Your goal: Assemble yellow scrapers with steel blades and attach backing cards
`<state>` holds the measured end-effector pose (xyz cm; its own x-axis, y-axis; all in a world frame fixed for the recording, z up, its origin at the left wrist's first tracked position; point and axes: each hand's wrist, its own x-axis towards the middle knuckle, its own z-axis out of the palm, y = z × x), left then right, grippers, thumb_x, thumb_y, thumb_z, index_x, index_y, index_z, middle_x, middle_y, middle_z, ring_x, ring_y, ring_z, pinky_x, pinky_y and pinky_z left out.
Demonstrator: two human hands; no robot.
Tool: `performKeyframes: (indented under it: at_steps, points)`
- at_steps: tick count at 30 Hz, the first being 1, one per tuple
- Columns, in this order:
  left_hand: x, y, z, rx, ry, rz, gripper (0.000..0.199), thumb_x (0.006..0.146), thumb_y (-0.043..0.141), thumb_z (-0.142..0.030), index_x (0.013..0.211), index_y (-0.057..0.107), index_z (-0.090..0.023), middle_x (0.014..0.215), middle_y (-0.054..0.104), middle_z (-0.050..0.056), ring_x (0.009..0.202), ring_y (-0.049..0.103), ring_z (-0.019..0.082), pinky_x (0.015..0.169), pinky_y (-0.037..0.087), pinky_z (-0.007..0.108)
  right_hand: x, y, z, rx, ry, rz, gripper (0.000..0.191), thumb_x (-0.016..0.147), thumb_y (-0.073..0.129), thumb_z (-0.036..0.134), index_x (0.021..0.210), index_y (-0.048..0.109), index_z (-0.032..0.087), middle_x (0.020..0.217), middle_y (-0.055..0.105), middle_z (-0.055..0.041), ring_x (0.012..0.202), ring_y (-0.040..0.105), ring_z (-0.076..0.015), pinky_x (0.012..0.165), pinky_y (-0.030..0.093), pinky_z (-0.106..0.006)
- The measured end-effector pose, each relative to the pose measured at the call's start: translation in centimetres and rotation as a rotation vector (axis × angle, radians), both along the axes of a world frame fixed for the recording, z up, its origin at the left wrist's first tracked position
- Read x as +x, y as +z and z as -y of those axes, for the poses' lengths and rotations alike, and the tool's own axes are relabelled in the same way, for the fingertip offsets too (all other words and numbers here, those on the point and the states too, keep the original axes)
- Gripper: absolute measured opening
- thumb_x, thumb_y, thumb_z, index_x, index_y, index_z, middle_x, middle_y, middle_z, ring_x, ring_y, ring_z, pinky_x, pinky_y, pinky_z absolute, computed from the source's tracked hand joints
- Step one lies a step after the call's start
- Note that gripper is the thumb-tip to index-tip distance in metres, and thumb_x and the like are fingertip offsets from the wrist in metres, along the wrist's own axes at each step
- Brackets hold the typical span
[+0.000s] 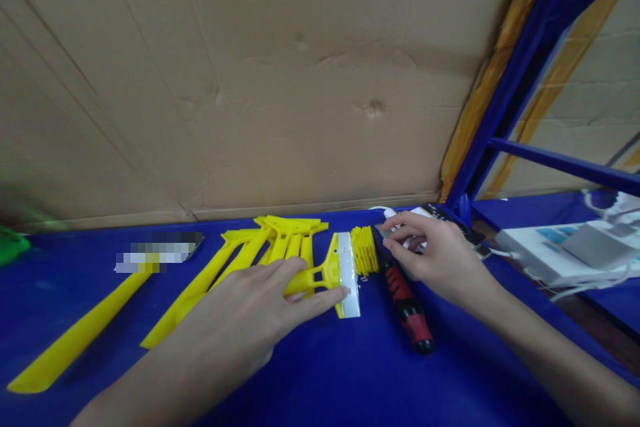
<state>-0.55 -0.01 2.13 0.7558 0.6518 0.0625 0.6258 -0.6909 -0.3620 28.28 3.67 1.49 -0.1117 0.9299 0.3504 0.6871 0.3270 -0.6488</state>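
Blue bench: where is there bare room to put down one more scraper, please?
The bare blue bench lies in front of the red screwdriver and the left hand, and at far left, behind the lone yellow scraper. It is crowded around the scraper pile and the right hand.

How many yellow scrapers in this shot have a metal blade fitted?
1: the scraper under the left hand, its blade facing right. The others in the pile show none, though blades may be hidden.

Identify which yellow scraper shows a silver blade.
The scraper under the left hand, blade fitted across its head; the stacked scrapers beside it show bare yellow heads.
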Motion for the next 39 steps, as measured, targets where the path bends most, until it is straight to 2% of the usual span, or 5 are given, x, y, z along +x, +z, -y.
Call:
performKeyframes:
  at_steps: [8,14,21,30,39]
  points:
    - [-0.1,0.1,-0.3,-0.04,-0.003,-0.029,0.105,0.075,0.044,0.015,0.156,0.046,-0.051,0.123,0.074,0.009,0.096,0.078,0.03,0.076,0.068,0.047,-1.2,-0.4,-1.6,-0.083,-0.01,0.292,0.022,0.082,0.07,0.015,0.102,0.073,0.022,0.097,0.086,-0.0071,0.095,0.081,-0.0315,0.087,0.059,-0.043]
    - [0.1,0.2,-0.2,-0.074,-0.002,-0.02,0.104,0.074,0.043,0.016,0.153,0.051,-0.051,0.122,0.076,0.008,0.099,0.08,0.03,0.076,0.069,0.047,-2.1,-1.1,-1.6,-0.114,-0.082,0.36,0.027,0.084,0.066,0.016,0.109,0.076,0.021,0.094,0.086,-0.0066,0.093,0.082,-0.0313,0.082,0.061,-0.042]
    - [0.8,0.5,0.0,-0.079,0.006,0.007,0.102,0.072,0.041,0.015,0.15,0.056,-0.049,0.127,0.075,0.009,0.108,0.078,0.031,0.083,0.068,0.05,-3.3,-0.7,-0.9,-0.048,-0.235,0.545,0.036,0.085,0.064,0.017,0.118,0.078,0.021,0.093,0.085,-0.012,0.092,0.081,-0.0409,0.075,0.059,-0.048]
    - [0.8,-0.1,0.3,-0.053,-0.018,0.021,0.099,0.075,0.041,0.015,0.149,0.056,-0.049,0.124,0.074,0.008,0.105,0.078,0.03,0.079,0.068,0.046,-4.0,-0.7,-0.7,0.046,-0.27,0.666,0.031,0.086,0.06,0.016,0.11,0.08,0.02,0.086,0.084,-0.0158,0.082,0.081,-0.0402,0.065,0.055,-0.042]
    - [1.0,0.0,0.1,-0.018,-0.083,0.001,0.101,0.071,0.047,0.015,0.151,0.056,-0.046,0.12,0.077,0.009,0.094,0.08,0.028,0.076,0.069,0.044,-2.8,0.2,-0.4,0.071,-0.283,0.517,0.036,0.085,0.059,0.014,0.115,0.078,0.022,0.086,0.084,-0.0084,0.084,0.081,-0.0329,0.073,0.056,-0.041]
